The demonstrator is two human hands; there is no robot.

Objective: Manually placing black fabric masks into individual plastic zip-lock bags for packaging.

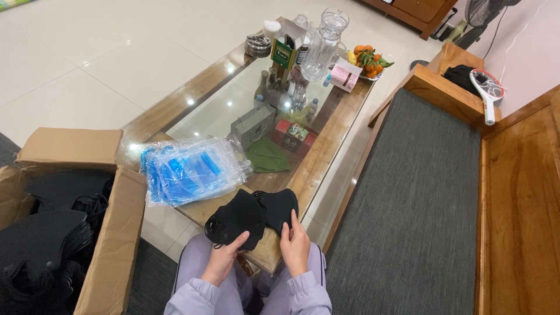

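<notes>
I see the left hand (223, 258) gripping black masks (251, 216), right hand (295, 245) pinching their edge, clear bag stack (189, 169) just beyond on table (326, 140)

Cardboard box (116, 233): left and lower parts cut off by the frame edge; stacked black contents only partly visible. Fan (481, 14): top cut off at the upper edge. Left hand (224, 259): fingers hidden under the black masks (251, 216). Stack of clear bags (192, 169): count indiscernible.
</notes>
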